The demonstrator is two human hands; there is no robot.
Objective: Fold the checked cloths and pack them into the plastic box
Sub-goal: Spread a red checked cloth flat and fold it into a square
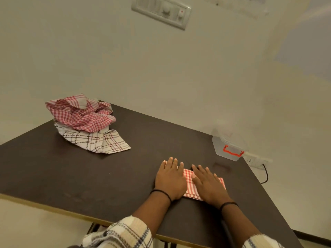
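Observation:
A small folded orange-and-white checked cloth (189,185) lies flat on the dark table (89,176) near the front right. My left hand (170,179) presses on its left part with straight fingers. My right hand (207,185) lies flat on its right part, fingers spread. A heap of unfolded checked cloths (84,120) sits at the far left: red-and-white ones on top, a white one with brown lines underneath. The clear plastic box (227,147) with an orange latch stands at the table's far right corner.
The table backs onto a pale wall. A switch panel (161,11) hangs high on that wall. A wall socket (250,161) with a black cord sits just behind the box. The table's front edge runs close to my sleeves.

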